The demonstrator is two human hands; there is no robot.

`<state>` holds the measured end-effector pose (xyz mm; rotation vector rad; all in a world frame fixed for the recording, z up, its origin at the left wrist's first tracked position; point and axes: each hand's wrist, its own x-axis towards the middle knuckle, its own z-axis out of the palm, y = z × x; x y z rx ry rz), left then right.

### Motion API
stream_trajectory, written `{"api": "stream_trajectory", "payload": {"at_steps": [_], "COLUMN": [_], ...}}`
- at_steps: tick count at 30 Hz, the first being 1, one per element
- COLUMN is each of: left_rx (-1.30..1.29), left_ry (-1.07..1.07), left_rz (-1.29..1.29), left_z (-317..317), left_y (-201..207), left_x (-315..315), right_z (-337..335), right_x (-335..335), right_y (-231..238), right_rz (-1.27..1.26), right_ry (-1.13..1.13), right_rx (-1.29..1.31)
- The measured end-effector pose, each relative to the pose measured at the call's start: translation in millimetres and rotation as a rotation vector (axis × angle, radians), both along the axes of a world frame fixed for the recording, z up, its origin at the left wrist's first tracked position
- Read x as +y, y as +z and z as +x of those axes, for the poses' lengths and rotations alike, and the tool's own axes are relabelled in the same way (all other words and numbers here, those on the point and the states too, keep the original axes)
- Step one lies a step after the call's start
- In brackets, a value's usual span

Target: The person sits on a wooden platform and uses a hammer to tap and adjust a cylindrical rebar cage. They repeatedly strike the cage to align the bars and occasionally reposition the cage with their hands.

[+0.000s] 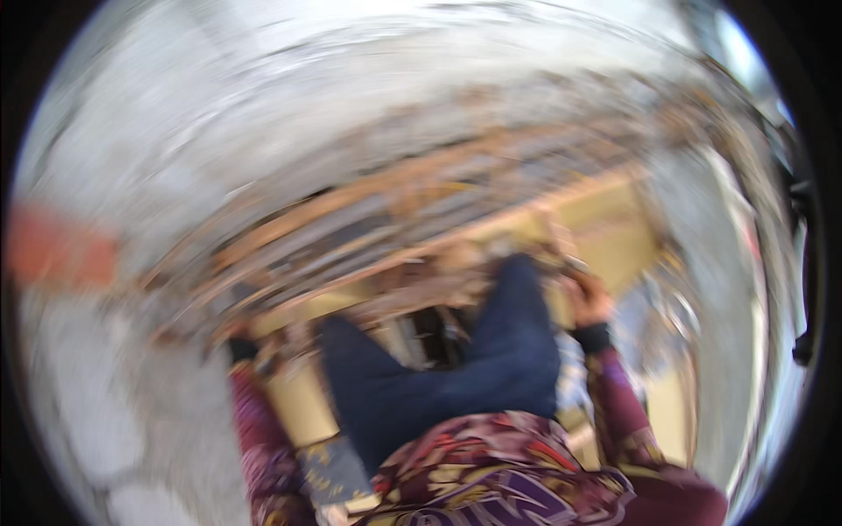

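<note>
Orange-brown, long wooden strip [438, 243] near left hand [239, 330] and right hand [591, 299] (spread or closed, indiscernible through blur)

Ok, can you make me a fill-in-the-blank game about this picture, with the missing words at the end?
1. The person's trousers are dark ____.
2. The band just below the right hand is coloured ____.
3. The blurry reddish patch lies near the picture's ____ edge.
4. The long brown strips beyond the trousers look like they are made of ____.

Missing words: blue; black; left; wood.
</note>
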<state>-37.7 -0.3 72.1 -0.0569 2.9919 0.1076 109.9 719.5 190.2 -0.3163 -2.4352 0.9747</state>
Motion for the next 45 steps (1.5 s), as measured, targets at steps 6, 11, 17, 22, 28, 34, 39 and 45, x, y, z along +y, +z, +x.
{"api": "stream_trajectory", "payload": {"at_steps": [6, 11, 17, 22, 28, 34, 39, 45], "left_rx": [-0.107, -0.138, -0.171, -0.191, -0.095, -0.150, -0.028, -0.153], "left_ry": [0.059, 0.105, 0.172, 0.181, 0.029, 0.103, -0.094, 0.071], "left_rz": [-0.201, -0.312, -0.376, -0.368, -0.643, -0.501, -0.411, -0.260], "left_z": [-27, -28, -13, -14, -13, 12, -5, 12], "left_y": [-24, 2, 20, 24, 3, 0, -1, 66], "left_x": [23, 22, 1, 4, -83, -42, 15, 55], "right_z": [57, 96, 40, 41, 24, 3, 87, 99], "right_x": [118, 213, 289, 336, 312, 306, 359, 47], "right_y": [-12, -20, -24, -63, -62, -48, -86, 76], "right_rz": [0.182, 0.261, 0.019, 0.012, 0.069, 0.142, 0.364, -0.624], "right_ry": [-0.691, -0.996, -1.095, -1.109, -0.930, -1.008, -0.762, 0.022], "right_rx": [-0.297, -0.391, -0.820, -1.002, -1.003, -0.909, -0.746, -0.521]}}
